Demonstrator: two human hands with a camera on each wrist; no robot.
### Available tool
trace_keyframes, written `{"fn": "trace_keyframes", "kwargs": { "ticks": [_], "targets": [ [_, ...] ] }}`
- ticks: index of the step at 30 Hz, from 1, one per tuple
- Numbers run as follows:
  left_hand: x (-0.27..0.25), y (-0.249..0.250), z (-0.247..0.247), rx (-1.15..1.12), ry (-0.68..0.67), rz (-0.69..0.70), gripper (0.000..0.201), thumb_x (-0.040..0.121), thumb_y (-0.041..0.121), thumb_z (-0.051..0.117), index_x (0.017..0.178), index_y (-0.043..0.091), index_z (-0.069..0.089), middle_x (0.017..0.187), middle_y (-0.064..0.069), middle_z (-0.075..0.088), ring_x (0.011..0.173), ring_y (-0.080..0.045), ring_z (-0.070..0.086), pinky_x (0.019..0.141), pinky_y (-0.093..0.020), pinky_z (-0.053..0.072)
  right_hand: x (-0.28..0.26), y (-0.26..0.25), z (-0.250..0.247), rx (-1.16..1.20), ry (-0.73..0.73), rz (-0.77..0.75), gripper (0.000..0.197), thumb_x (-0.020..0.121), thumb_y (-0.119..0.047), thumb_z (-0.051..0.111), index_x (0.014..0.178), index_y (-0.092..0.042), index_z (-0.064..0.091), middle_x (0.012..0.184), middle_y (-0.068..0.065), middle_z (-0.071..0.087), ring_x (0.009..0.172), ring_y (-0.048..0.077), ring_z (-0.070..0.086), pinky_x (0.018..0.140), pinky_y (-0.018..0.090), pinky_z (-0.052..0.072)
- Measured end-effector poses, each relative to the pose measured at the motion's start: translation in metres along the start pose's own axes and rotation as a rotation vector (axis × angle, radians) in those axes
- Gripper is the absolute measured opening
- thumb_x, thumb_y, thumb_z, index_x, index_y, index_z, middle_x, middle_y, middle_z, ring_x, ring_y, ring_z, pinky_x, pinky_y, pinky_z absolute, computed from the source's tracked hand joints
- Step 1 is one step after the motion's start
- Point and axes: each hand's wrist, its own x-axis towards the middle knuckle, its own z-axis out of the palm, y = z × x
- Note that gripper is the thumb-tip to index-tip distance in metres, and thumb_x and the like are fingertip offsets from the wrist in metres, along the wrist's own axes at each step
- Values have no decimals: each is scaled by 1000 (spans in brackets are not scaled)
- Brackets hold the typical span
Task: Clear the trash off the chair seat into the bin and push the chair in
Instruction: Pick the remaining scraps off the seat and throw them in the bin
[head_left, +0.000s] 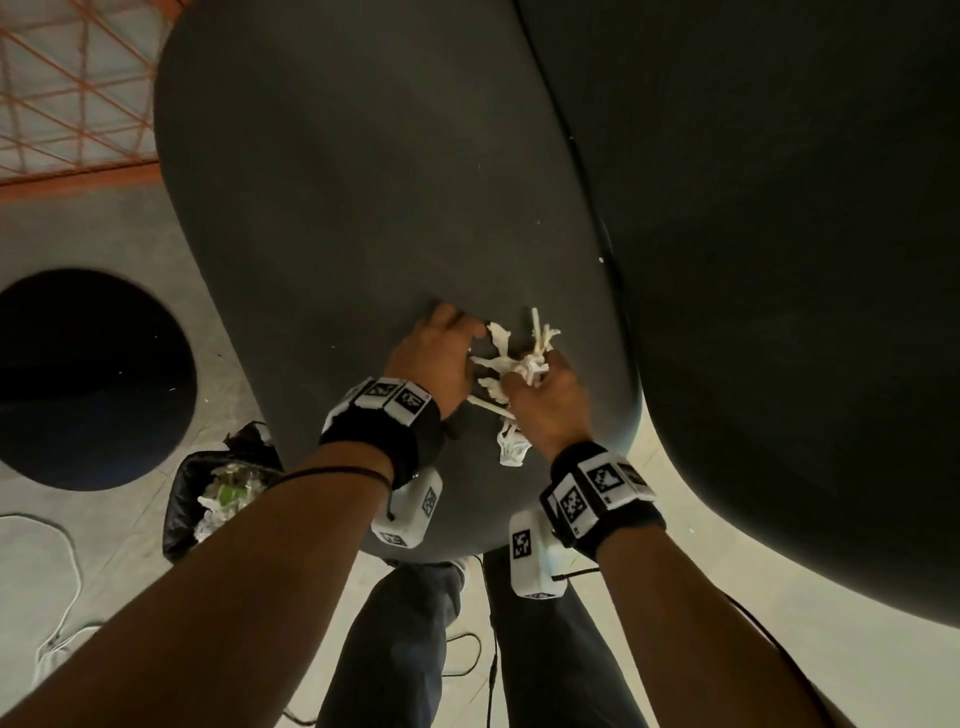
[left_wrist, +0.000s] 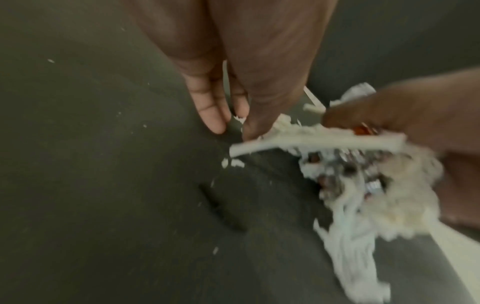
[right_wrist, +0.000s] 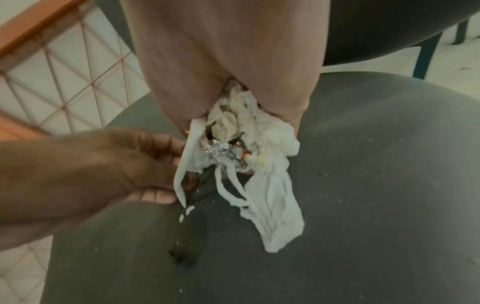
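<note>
A bundle of trash (head_left: 519, 364), white tissue strips around crumpled foil, is over the near part of the dark grey chair seat (head_left: 363, 208). My right hand (head_left: 545, 389) grips the bundle from above; in the right wrist view the tissue (right_wrist: 262, 156) hangs out of that fist (right_wrist: 221, 61) down to the seat (right_wrist: 363, 185). My left hand (head_left: 452, 338) is just left of it, its straight fingers (left_wrist: 215, 117) touching the seat and pressing against a white strip (left_wrist: 311, 142). Small white crumbs (right_wrist: 185, 211) lie on the seat below the strip.
A bin (head_left: 208, 499) lined with a black bag and holding paper and wrappers stands on the floor left of the seat's near edge. A dark tabletop (head_left: 779, 260) runs along the right side. A black round object (head_left: 88, 379) sits on the floor at the left. Cables trail by my legs.
</note>
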Motion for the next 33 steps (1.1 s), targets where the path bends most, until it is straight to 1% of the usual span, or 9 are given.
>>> {"fn": "trace_keyframes", "kwargs": {
  "ticks": [7,10,13,18,21,24,26,30,33],
  "targets": [
    [-6,-4,0,0,10,34,26,88,11,55,107,19,71,113,-8,69,103,-31,65,90,-37,52,6,2,8,-123,-26,-54,21,80,-23,67,94,-7,66,101,15,66,91,31,64,77,29,47],
    [-7,0,-2,-271,-4,-43,21,83,10,62,97,19,75,95,-4,75,90,-21,70,87,-33,55,6,1,1,95,-64,48,12,81,-23,67,86,-12,66,89,7,71,83,24,67,76,35,52],
    [-14,14,1,-471,47,-51,16,82,9,65,94,14,74,87,-3,75,81,-16,70,81,-34,58,3,-5,-2,431,-149,209,16,78,-18,63,90,-9,67,88,13,71,87,32,68,81,45,55],
    [-22,31,6,-594,160,-130,7,83,14,67,83,11,73,75,-1,74,69,-15,70,67,-33,58,2,-13,-15,772,-454,283,34,88,-24,57,108,2,63,94,22,66,82,30,66,73,38,55],
    [-20,34,4,-589,71,-72,9,82,12,64,78,6,70,71,-9,71,67,-24,67,65,-37,55,0,-5,-16,819,-358,277,46,89,-27,66,120,7,60,113,28,67,96,35,68,80,39,58],
    [-15,40,-3,-630,-126,-36,17,85,11,62,90,18,76,80,2,74,74,-8,68,74,-22,54,2,7,-23,875,-262,320,50,86,-29,69,125,1,59,122,27,64,111,40,64,91,46,56],
    [-8,46,-8,-695,-66,-79,25,86,9,59,97,23,76,89,8,76,84,-1,69,86,-20,53,5,14,-30,923,-202,342,51,84,-27,71,127,-2,59,125,26,63,113,43,62,95,53,52],
    [21,53,-7,-526,92,-176,33,84,3,53,104,21,72,98,1,75,91,-12,68,94,-27,52,7,24,-41,858,-89,278,7,86,-6,65,92,-7,61,92,18,67,75,30,68,64,39,59],
    [39,61,2,-232,89,-148,21,84,23,63,104,24,68,104,-4,74,104,-29,66,92,-38,52,8,31,-42,756,-77,179,18,86,4,61,84,-14,61,67,1,68,61,15,69,54,29,56]
  ]
}}
